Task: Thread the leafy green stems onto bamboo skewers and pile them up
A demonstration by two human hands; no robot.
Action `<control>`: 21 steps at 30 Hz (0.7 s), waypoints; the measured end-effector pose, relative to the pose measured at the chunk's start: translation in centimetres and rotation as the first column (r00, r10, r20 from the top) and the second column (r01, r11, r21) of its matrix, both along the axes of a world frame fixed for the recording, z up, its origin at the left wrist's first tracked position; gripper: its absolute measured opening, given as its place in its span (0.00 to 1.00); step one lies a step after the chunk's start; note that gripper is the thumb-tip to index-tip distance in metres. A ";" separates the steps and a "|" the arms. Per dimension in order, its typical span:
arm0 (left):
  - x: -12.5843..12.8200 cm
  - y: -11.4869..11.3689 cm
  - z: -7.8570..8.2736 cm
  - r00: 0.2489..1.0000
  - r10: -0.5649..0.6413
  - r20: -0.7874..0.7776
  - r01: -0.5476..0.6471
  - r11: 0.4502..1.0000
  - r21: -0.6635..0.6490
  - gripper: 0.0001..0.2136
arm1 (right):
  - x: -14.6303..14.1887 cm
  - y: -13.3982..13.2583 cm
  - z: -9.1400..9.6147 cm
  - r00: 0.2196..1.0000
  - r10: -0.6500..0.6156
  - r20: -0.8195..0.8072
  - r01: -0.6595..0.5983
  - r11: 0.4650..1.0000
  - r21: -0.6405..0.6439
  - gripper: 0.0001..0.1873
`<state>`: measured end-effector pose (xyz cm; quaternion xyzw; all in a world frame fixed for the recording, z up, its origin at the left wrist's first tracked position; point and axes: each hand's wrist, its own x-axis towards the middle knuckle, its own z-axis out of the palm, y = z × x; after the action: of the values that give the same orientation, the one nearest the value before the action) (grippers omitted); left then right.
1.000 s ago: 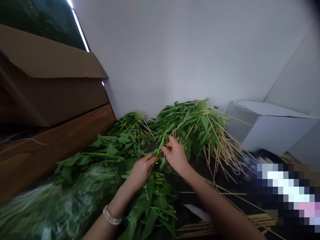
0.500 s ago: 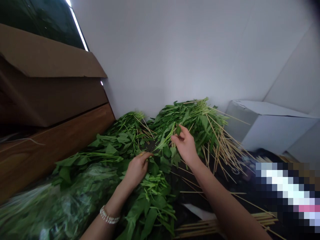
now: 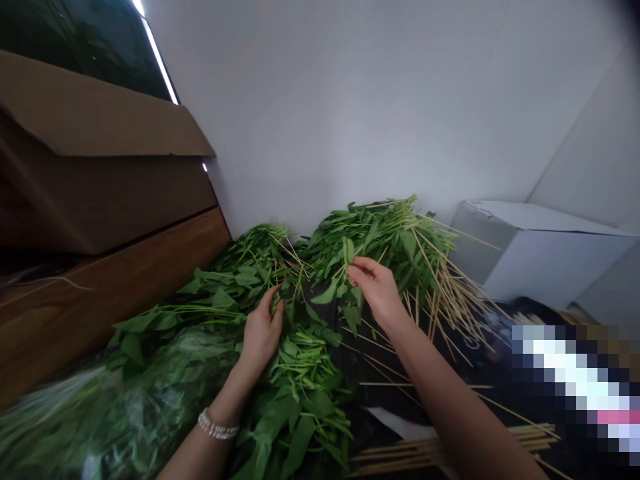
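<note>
My right hand (image 3: pixel 377 290) pinches a leafy green sprig (image 3: pixel 344 283) between thumb and fingertips, its leaves hanging down over the dark surface. To the left, my left hand (image 3: pixel 263 330), with a beaded bracelet (image 3: pixel 217 427) on the wrist, has its thumb and fingers closed round green stems (image 3: pixel 276 301); its fingertips are partly lost among the leaves. Below the hands lies a pile of cut leafy greens (image 3: pixel 305 393). Behind my right hand rests a heap of greens on wooden skewers (image 3: pixel 400 233), the skewer ends (image 3: pixel 450 300) fanning out to the right.
Greens in a clear plastic bag (image 3: pixel 160 387) lie at the left front. Loose skewers (image 3: pixel 400 457) lie at the front. A cardboard box (image 3: pixel 110 187) stands on a wooden ledge (image 3: pixel 125 273) at left, a white box (image 3: pixel 550 267) at right. A white wall (image 3: pixel 350 100) rises behind.
My left hand has moved left and slightly up, away from my right hand. The right hand has shifted slightly right with a sprig in its fingers, and the hands are farther apart.
</note>
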<state>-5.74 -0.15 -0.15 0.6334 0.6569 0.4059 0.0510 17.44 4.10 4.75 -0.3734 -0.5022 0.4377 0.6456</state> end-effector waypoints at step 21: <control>1.6 -1.2 1.9 0.859 -0.414 0.302 0.390 0.910 0.139 0.09 | -5.1 -3.3 -2.8 0.865 0.082 0.495 -0.178 0.972 0.150 0.06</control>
<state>-4.11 -1.31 1.78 0.6822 0.4773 0.5087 0.2190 12.30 0.77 1.93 -0.3727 -0.7116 0.3226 0.5007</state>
